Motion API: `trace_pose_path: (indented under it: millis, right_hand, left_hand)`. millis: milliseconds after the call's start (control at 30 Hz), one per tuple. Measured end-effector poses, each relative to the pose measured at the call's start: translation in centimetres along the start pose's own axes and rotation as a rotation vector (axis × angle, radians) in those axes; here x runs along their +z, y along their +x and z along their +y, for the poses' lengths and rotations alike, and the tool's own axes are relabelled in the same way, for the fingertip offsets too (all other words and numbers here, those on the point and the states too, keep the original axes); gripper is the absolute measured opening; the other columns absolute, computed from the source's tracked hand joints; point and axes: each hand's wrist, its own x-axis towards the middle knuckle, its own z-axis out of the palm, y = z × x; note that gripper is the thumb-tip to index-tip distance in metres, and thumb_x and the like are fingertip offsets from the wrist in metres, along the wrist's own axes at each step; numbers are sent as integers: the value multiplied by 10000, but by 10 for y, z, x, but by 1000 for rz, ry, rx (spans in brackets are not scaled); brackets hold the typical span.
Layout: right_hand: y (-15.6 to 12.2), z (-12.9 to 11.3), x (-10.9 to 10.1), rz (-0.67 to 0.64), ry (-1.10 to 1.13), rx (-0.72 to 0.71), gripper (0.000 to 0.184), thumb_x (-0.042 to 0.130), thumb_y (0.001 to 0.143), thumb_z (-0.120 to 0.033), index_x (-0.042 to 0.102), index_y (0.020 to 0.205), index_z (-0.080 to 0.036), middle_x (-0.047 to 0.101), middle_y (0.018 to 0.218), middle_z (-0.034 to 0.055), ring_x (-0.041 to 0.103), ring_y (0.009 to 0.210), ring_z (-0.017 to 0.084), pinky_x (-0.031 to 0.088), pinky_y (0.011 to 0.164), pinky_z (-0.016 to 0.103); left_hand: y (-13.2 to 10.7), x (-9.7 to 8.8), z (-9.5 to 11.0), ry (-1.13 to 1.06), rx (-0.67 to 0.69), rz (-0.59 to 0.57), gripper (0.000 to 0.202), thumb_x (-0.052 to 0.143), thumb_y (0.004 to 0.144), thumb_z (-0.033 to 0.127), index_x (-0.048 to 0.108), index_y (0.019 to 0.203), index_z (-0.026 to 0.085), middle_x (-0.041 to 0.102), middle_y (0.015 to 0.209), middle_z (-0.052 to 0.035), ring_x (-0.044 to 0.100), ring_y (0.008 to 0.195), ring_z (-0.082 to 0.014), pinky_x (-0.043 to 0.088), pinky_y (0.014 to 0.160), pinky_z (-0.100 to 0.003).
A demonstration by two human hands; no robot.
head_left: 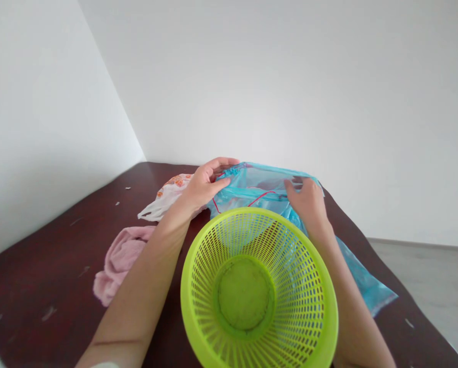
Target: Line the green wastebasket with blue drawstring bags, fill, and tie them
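Observation:
A translucent blue plastic bag (256, 185) with a thin red drawstring lies on the dark brown table (52, 255). My left hand (206, 183) pinches the bag's mouth at its left corner, thumb and fingers closed on the film. My right hand (307, 200) grips the bag's right side near the rim, fingers curled into the plastic. A round lime-green slotted basket (259, 291) stands empty between my forearms, in front of the bag and covering its near part.
A white plastic bag with orange print (166, 198) lies left of the blue one. A crumpled pink cloth (118, 260) sits by my left forearm. White walls meet at a corner behind; grey floor (424, 276) shows past the table's right edge.

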Motion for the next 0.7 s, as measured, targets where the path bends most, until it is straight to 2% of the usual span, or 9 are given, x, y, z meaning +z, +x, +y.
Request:
trace_pose_path:
  millis: [67,200,300,367,467,533,600,700]
  right_hand:
    - [-3,0,-9,19,-43,-1,481,697,1061,-548,846,1292,-155,884,1255,248,838,1184,433,620,1116,590]
    - [-3,-1,-19,71,-90,28,410,725,1036,-553,863,1093,-171,880,1064,255,838,1119,460,622,1101,640]
    - [2,0,-20,107,19,62,398,761,1011,-561,862,1048,-178,853,885,223,856,1079,467,634,1114,653]
    - [6,2,-17,110,165,86,431,741,1025,-591,851,1088,-179,854,893,205,871,1075,449,680,1059,620]
    - [10,4,-12,83,453,105,501,598,1099,-619,796,1273,-193,869,1178,203,896,1077,365,740,897,491]
    - [11,3,-10,90,577,129,521,555,1113,-644,756,1333,-216,843,1316,199,904,1078,326,739,854,435]
    - [12,3,-9,114,608,165,564,523,1112,-717,763,1226,-219,853,1252,200,900,1040,318,726,859,435]
    - [12,5,-6,39,573,186,791,291,1129,-854,755,975,-232,866,1020,191,874,971,305,694,929,466]
  left_hand:
    - [2,0,-4,91,27,24,453,796,906,63,868,1322,230,877,1354,-98,811,1267,-269,673,1056,-377]
    - [3,-10,-13,330,58,189,543,645,852,-28,844,1282,239,890,1196,-69,812,1201,-271,613,1152,-452]
    - [3,-23,-18,492,67,292,515,618,844,-32,848,1206,252,885,1202,-58,783,1192,-293,552,1232,-506]
    - [3,-32,-22,535,67,325,479,615,854,-18,852,1163,262,879,1213,-54,761,1186,-301,530,1259,-519]
    - [6,-43,-29,525,54,343,426,632,843,6,853,1101,263,862,1144,-50,746,1121,-302,563,1206,-494]
    - [7,-46,-34,507,32,344,383,646,839,18,843,1060,261,841,1071,-50,738,1052,-297,595,1128,-465]
    - [8,-47,-37,507,28,343,354,660,842,25,826,1041,266,822,1036,-50,719,985,-284,607,1056,-440]
    - [7,-46,-37,546,75,297,401,713,796,21,809,1091,274,802,1081,-42,671,892,-247,610,953,-398]
